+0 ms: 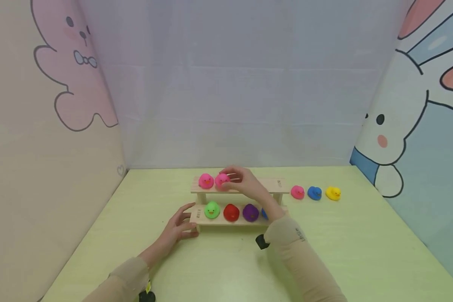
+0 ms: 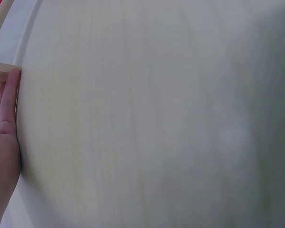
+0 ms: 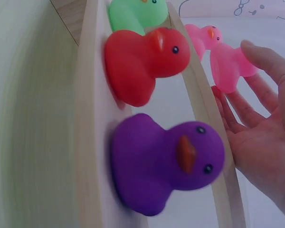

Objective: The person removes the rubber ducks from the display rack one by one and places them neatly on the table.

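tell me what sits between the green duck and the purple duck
The red duck sits between the green duck and the purple duck, as the head and right wrist views show.

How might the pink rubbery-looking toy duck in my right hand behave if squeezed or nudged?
The pink rubbery-looking toy duck has smooth, moulded-looking sides, so it may give slightly. Your right hand holds it between thumb and fingers, suggesting it's light. Its body looks wider than its head, so it would probably slide before tipping.
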Available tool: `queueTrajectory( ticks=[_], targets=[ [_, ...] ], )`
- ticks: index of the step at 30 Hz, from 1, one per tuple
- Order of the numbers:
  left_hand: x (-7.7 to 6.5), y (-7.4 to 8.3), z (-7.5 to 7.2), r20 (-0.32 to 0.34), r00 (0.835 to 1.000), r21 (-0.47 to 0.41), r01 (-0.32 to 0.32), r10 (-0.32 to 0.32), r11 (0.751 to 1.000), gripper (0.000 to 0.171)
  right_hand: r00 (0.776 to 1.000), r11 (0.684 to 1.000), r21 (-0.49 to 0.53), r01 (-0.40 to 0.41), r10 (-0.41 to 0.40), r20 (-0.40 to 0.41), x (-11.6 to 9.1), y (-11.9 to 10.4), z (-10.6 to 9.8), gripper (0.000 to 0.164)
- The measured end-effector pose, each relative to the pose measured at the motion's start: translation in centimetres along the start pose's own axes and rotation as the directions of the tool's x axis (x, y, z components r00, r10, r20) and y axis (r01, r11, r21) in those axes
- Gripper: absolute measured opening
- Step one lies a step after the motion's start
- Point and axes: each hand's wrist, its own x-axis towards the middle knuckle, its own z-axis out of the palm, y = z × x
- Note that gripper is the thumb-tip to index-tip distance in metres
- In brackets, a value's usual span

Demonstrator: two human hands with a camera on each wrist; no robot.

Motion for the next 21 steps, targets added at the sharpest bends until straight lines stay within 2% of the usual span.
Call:
queueTrajectory(
  ticks=[6, 16, 21],
  targets=[
    [0.0, 0.1, 0.0, -0.012, 1.0, 0.007, 0.006, -0.006, 1.0, 0.067, 0.999, 0.998, -0.038, 0.04, -0.04, 0.005, -0.6, -0.3, -1.4, 0.039],
    [0.0, 0.2, 0.1, -0.023, 1.0, 0.005, 0.02, -0.02, 1.0, 0.066, 0.997, 0.998, -0.064, 0.016, -0.021, -0.077, -1.8, -1.0, -3.5, 0.039],
    [0.0, 0.1, 0.1, -0.017, 1.0, 0.008, 0.02, -0.02, 1.0, 0.067, 0.991, 0.997, -0.065, 0.051, -0.058, -0.117, -2.6, -0.8, -4.5, 0.04]
  ],
)
